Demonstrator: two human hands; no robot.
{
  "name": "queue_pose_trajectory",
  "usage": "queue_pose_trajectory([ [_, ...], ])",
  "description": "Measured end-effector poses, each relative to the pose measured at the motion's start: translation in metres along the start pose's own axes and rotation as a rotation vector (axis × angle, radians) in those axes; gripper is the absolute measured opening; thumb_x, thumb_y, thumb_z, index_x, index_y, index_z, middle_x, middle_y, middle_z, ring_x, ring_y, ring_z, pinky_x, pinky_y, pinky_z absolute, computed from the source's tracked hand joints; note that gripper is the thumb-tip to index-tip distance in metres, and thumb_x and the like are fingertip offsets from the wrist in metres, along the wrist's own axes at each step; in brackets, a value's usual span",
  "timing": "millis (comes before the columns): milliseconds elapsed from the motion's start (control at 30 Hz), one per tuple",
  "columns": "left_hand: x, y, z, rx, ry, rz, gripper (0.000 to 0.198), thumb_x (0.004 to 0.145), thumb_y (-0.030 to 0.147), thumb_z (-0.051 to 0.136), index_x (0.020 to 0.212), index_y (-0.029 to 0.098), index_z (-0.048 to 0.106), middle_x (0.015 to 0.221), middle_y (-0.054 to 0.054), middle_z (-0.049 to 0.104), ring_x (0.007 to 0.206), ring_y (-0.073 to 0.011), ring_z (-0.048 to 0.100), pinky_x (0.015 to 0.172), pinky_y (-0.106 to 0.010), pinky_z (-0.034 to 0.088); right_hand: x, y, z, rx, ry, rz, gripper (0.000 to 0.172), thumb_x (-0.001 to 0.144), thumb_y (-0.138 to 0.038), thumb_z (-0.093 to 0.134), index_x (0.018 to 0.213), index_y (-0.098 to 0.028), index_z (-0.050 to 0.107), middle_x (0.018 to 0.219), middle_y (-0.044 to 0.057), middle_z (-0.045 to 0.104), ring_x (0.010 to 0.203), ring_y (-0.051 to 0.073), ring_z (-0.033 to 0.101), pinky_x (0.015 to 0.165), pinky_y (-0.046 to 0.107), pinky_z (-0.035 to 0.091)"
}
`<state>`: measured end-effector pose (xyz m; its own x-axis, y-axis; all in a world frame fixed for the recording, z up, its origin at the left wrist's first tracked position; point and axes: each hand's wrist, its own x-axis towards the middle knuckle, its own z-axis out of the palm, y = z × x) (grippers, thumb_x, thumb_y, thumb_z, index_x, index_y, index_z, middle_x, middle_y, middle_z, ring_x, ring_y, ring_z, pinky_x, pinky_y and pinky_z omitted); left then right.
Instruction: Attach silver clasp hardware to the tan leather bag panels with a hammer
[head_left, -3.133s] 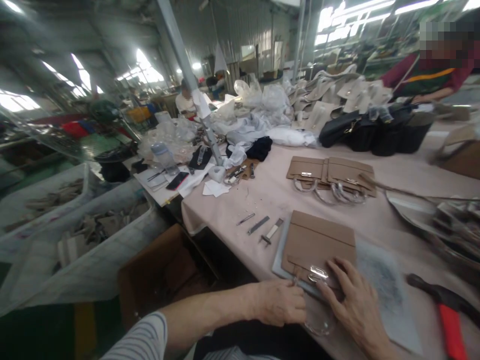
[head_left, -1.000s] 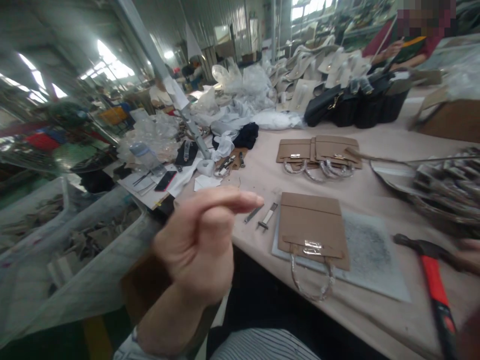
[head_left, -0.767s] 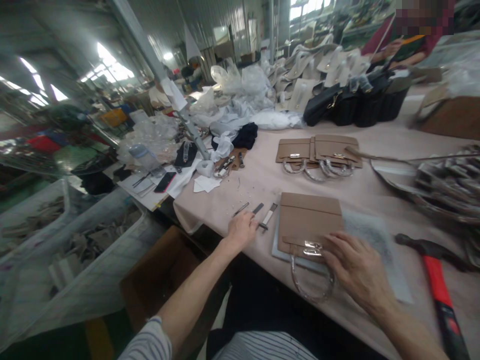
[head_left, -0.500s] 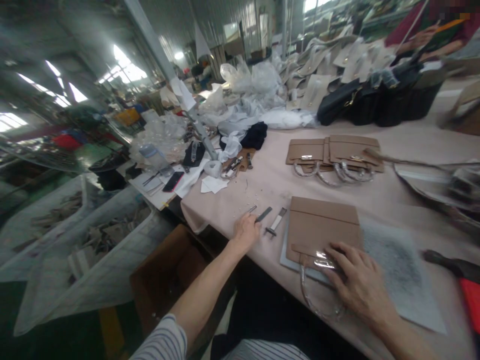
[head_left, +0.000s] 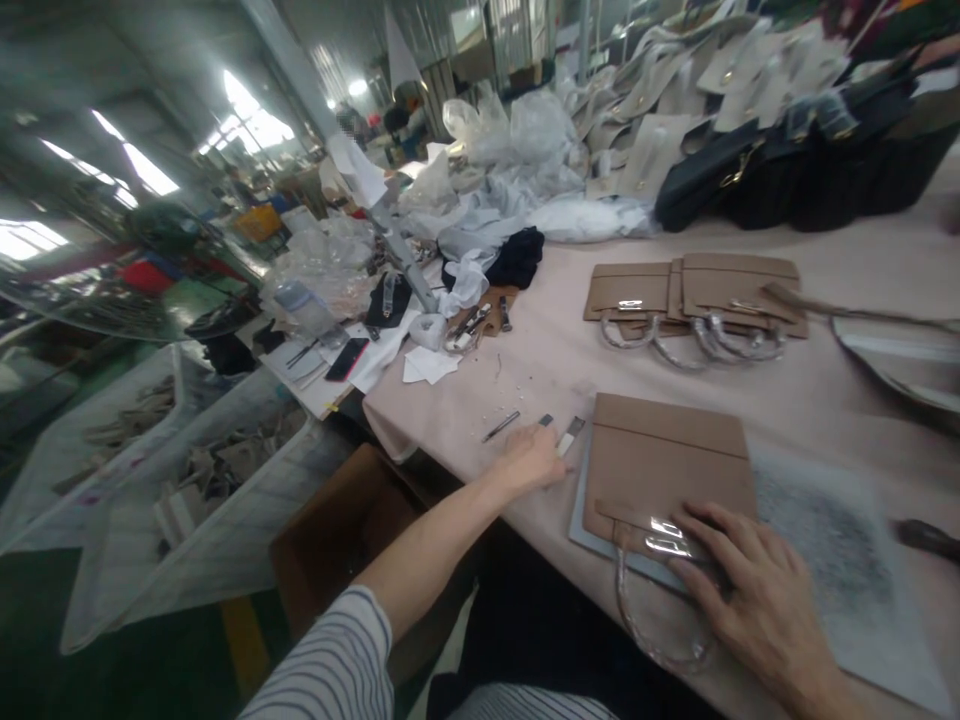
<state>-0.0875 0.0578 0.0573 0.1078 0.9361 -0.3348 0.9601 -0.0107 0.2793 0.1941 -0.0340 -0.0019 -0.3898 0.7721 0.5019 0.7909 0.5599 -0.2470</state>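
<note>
A tan leather bag panel [head_left: 667, 465] with a plastic-wrapped handle [head_left: 652, 625] and a metal clasp [head_left: 667, 535] lies on a grey mat [head_left: 825, 550]. My right hand [head_left: 750, 590] rests flat on the panel's lower edge beside the clasp, fingers spread. My left hand [head_left: 532, 462] reaches over small metal tools [head_left: 559, 435] left of the panel; its fingers curl down onto a dark-handled one, and I cannot tell whether they grip it. A thin metal pin [head_left: 500, 426] lies just left of that hand.
More tan panels with handles [head_left: 697, 295] lie further back, black bags [head_left: 787, 160] beyond them. Plastic wrap and cloth [head_left: 495, 190] pile at the back left. A brown box [head_left: 337, 530] stands below the table edge. A hammer handle [head_left: 926, 538] shows at the right.
My left hand dropped from in front of the camera to the table and slid right, from the thin pin to the dark-handled tool. My right hand came down onto the panel.
</note>
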Motion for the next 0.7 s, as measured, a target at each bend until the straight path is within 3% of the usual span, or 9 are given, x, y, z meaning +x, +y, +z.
queue_pose_trajectory([
  [133, 0.015, 0.014, -0.004, -0.007, -0.105, -0.054, 0.026, 0.072, 0.020, 0.073, 0.096, 0.011, 0.075, 0.101, -0.021, 0.077, 0.105, -0.0334, 0.073, 0.086, -0.036, 0.058, 0.000, -0.002, -0.003, 0.005, -0.022, 0.015, 0.036, 0.102, -0.046, 0.045, 0.122, -0.022, 0.062, 0.126, 0.010, 0.063, 0.112, 0.032, 0.057, 0.093, 0.051, 0.042],
  [267, 0.023, 0.005, -0.004, -0.067, -0.174, -0.085, 0.012, 0.068, 0.021, 0.078, 0.073, 0.012, 0.071, 0.078, -0.015, 0.075, 0.082, -0.0297, 0.075, 0.070, -0.032, 0.057, 0.000, -0.003, -0.004, 0.003, -0.023, 0.014, 0.035, 0.102, -0.046, 0.045, 0.122, -0.022, 0.062, 0.126, 0.010, 0.062, 0.111, 0.032, 0.057, 0.092, 0.051, 0.042],
  [367, 0.015, -0.013, 0.000, -0.501, -0.195, -0.120, 0.022, 0.076, 0.029, 0.076, 0.066, 0.013, 0.063, 0.061, -0.005, 0.066, 0.059, -0.0186, 0.068, 0.056, -0.026, 0.051, 0.001, -0.004, -0.005, 0.004, -0.021, 0.009, 0.034, 0.102, -0.044, 0.045, 0.122, -0.021, 0.061, 0.125, 0.011, 0.062, 0.110, 0.033, 0.057, 0.091, 0.051, 0.042],
  [500, -0.006, -0.024, 0.014, -1.214, -0.095, -0.004, 0.031, 0.070, 0.035, 0.084, 0.077, 0.012, 0.063, 0.067, -0.001, 0.067, 0.058, -0.0111, 0.063, 0.055, -0.020, 0.049, 0.002, -0.006, -0.005, -0.003, -0.033, 0.022, 0.035, 0.103, -0.046, 0.042, 0.121, -0.021, 0.060, 0.124, 0.011, 0.062, 0.110, 0.033, 0.056, 0.093, 0.053, 0.041],
  [600, -0.019, -0.016, 0.029, -1.426, -0.034, 0.149, 0.040, 0.064, 0.037, 0.091, 0.085, 0.011, 0.067, 0.080, -0.005, 0.073, 0.071, -0.0130, 0.068, 0.068, -0.024, 0.056, 0.002, -0.007, -0.005, 0.006, -0.033, 0.033, 0.034, 0.103, -0.045, 0.043, 0.121, -0.022, 0.060, 0.125, 0.011, 0.062, 0.111, 0.034, 0.056, 0.095, 0.054, 0.040],
  [700, -0.025, -0.004, 0.043, -1.463, 0.013, 0.238, 0.037, 0.067, 0.030, 0.090, 0.093, 0.012, 0.071, 0.092, -0.008, 0.076, 0.084, -0.0164, 0.071, 0.080, -0.029, 0.058, 0.002, -0.007, -0.005, 0.021, -0.031, 0.040, 0.034, 0.102, -0.044, 0.044, 0.121, -0.021, 0.060, 0.125, 0.011, 0.062, 0.112, 0.033, 0.056, 0.095, 0.053, 0.041],
])
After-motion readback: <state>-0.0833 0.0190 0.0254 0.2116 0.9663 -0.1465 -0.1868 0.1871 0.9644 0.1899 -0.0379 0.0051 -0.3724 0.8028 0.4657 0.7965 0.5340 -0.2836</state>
